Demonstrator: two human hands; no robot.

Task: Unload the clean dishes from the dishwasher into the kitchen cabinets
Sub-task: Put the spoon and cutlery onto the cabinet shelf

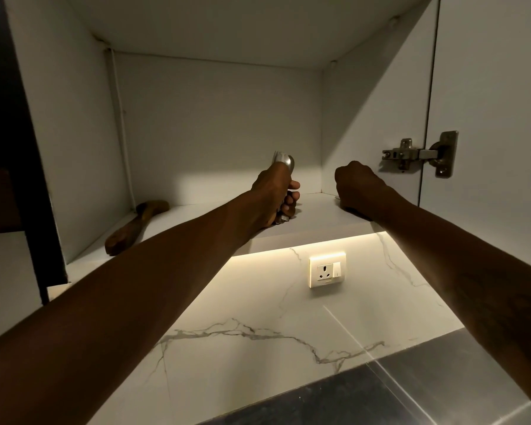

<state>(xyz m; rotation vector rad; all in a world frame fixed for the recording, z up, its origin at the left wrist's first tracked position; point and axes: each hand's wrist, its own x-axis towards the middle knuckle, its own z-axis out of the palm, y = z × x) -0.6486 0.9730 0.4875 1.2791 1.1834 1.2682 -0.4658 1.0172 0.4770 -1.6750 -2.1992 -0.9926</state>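
The left hand (275,191) reaches into the open white wall cabinet (215,118) with its grip closed around a bundle of shiny steel cutlery (284,162). The bundle's long axis stands nearly upright, the heads toward 12 o'clock and the handle ends touching the white cabinet shelf (316,214). The right hand (354,187) rests at 3 o'clock from the bundle, curled like a fist (whether it holds anything, I cannot tell). A dark wooden spatula (135,225) lies at 8 o'clock. I judge the bundle must tip down flat.
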